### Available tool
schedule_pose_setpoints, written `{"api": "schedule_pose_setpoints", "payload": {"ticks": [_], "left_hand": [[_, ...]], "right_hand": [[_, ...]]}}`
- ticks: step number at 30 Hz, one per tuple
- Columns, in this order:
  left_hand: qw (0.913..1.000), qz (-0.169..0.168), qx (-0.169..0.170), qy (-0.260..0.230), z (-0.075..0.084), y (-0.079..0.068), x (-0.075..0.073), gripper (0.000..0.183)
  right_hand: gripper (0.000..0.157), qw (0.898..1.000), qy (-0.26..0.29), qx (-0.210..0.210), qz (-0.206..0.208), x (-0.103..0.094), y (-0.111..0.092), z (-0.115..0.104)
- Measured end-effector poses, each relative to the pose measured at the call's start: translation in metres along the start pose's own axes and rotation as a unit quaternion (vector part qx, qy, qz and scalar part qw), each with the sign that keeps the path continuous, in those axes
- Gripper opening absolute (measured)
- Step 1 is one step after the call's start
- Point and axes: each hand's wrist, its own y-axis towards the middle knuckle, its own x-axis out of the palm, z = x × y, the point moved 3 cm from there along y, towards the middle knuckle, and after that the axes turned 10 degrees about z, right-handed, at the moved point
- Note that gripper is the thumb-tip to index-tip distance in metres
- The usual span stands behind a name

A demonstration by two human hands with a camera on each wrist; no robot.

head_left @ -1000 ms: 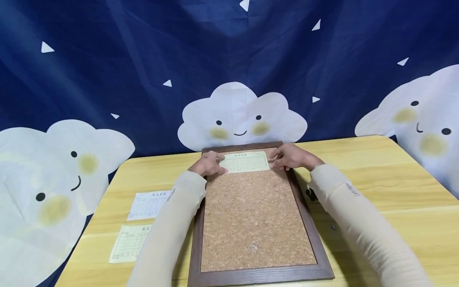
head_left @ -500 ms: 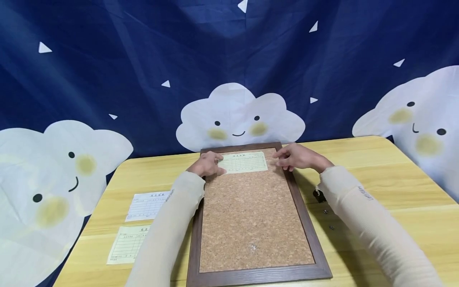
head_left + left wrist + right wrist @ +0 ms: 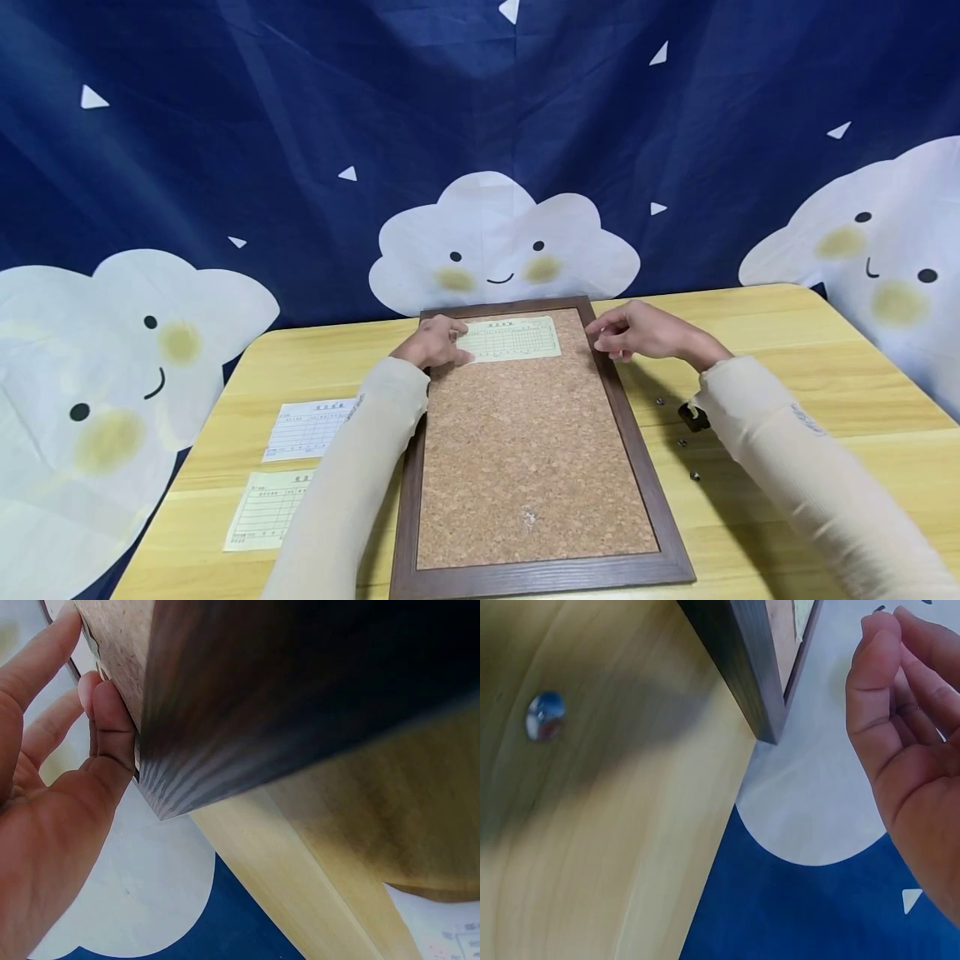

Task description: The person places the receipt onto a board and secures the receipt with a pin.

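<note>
A pale green printed slip [image 3: 513, 338] lies flat at the top of a cork board [image 3: 536, 450] in a brown wooden frame. My left hand [image 3: 437, 342] rests over the frame's left side, its index finger and thumb touching the slip's left end. The left wrist view shows the thumb [image 3: 112, 724] against the board beside the frame's edge. My right hand [image 3: 641, 329] hovers at the frame's upper right side, apart from the slip, fingers loosely bent. In the right wrist view its thumb and finger [image 3: 877, 660] come close together, with nothing visible between them.
A white printed slip [image 3: 309, 429] and another green slip [image 3: 266, 510] lie left of the board, partly behind my left sleeve. Several small shiny tacks [image 3: 694, 476] lie on the wooden table [image 3: 825, 392] right of it. A cloud-print blue curtain [image 3: 480, 100] hangs behind.
My right hand has left the slip's right end and moved right to the frame's side, uncovering more tacks on the table. My left hand and the slip stay in place.
</note>
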Motion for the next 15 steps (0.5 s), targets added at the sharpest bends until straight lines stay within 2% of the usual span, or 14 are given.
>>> {"api": "schedule_pose_setpoints", "payload": {"ticks": [8,15], "left_hand": [[1.0,0.004,0.0,0.005,-0.001,0.001,0.001,0.061],[1.0,0.003,0.002,0.003,-0.003,0.002,-0.001,0.062]], "right_hand": [[0.032,1.0,0.007,0.003,0.007,-0.01,-0.019,0.004],[0.029,1.0,-0.003,0.0,0.03,-0.029,-0.038,0.009]]}}
